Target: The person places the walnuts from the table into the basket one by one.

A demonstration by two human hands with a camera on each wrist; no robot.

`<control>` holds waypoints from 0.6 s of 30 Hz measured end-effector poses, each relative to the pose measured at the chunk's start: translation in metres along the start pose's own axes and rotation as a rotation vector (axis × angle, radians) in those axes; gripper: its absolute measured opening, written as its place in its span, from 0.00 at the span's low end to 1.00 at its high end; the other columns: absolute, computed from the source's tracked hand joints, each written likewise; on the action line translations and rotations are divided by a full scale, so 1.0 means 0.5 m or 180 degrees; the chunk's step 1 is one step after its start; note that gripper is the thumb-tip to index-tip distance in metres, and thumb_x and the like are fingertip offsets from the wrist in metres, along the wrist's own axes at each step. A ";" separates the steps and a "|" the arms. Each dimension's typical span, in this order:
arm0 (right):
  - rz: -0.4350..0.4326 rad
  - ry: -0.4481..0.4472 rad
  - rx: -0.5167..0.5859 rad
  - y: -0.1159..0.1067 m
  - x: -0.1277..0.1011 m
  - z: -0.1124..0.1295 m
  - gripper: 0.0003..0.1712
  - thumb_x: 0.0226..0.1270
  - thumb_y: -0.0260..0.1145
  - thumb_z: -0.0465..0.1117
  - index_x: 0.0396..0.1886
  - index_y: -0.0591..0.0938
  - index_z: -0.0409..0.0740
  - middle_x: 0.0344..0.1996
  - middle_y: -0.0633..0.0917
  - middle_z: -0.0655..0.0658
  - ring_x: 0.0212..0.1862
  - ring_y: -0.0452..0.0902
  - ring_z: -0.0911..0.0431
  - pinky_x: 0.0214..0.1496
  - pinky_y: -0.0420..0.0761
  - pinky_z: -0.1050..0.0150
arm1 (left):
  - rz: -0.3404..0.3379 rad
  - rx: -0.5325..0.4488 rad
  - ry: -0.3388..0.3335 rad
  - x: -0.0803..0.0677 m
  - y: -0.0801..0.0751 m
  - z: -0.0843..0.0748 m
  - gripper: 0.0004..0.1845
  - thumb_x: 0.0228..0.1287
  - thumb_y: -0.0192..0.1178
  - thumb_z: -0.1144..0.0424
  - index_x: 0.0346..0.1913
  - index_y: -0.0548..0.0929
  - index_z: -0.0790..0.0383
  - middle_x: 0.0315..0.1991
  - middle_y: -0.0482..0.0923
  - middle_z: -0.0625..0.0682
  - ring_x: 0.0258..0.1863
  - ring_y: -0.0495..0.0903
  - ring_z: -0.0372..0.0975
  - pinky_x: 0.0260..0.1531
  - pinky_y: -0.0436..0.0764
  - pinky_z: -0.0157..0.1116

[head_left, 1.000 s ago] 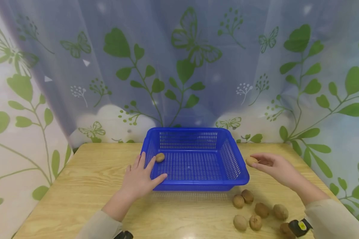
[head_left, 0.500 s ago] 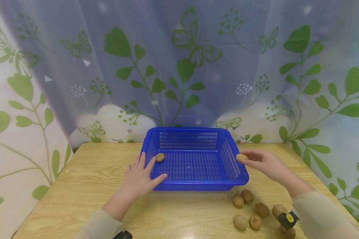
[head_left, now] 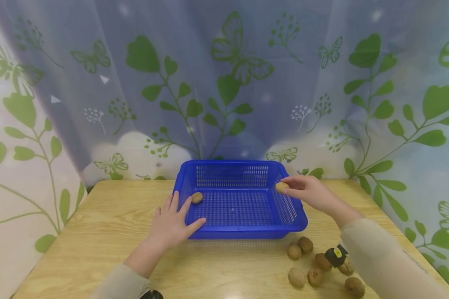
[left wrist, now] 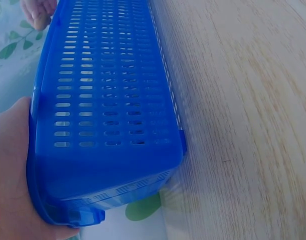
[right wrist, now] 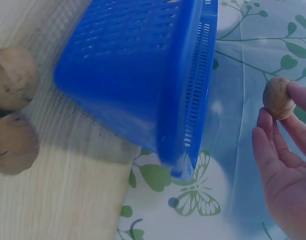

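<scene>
The right hand [head_left: 309, 192] pinched one brown round walnut [head_left: 282, 187] at its fingertips over the right rim of the blue perforated plastic basket [head_left: 239, 233]. The left hand [head_left: 171, 224], fingers straight, pressed the basket's left corner. One walnut inside the basket [head_left: 196, 197]; six loose walnuts [head_left: 297, 250] on the wooden table [head_left: 97, 232], one partly hidden by the wrist camera.

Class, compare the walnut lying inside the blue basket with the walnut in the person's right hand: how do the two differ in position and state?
The walnut in the basket rests on the basket floor by the left wall; the held walnut is in the air at the right rim. The first lies free, just beyond the left hand, whose fingers lie on the rim; the second is pinched by the right hand. Both are tan and similar in size.
</scene>
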State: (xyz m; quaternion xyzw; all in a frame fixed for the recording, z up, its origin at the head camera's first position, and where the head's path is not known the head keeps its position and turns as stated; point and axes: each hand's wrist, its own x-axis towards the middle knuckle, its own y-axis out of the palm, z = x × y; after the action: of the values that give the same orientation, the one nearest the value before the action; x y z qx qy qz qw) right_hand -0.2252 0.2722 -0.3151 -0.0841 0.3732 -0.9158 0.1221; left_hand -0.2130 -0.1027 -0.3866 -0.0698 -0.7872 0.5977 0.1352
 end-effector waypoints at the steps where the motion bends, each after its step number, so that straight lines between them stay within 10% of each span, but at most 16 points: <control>1: 0.0020 -0.0021 0.0027 0.002 0.007 0.002 0.29 0.64 0.63 0.53 0.58 0.76 0.39 0.53 0.78 0.40 0.57 0.72 0.45 0.55 0.72 0.48 | 0.0001 -0.0001 -0.0002 0.000 0.000 0.001 0.48 0.57 0.41 0.26 0.71 0.59 0.57 0.71 0.45 0.68 0.70 0.43 0.59 0.60 0.49 0.64; 18: 0.0168 0.0012 0.0003 0.034 0.133 0.034 0.31 0.61 0.64 0.57 0.58 0.76 0.44 0.55 0.78 0.43 0.59 0.71 0.47 0.59 0.69 0.48 | 0.0035 -0.0022 -0.0019 -0.005 -0.010 -0.006 0.46 0.59 0.43 0.28 0.71 0.60 0.58 0.71 0.45 0.68 0.70 0.43 0.59 0.59 0.49 0.64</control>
State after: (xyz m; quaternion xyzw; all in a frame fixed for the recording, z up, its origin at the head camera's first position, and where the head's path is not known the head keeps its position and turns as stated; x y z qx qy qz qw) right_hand -0.2818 0.2303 -0.3107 -0.0724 0.3750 -0.9127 0.1456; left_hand -0.2095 -0.1018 -0.3811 -0.0729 -0.7892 0.5959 0.1293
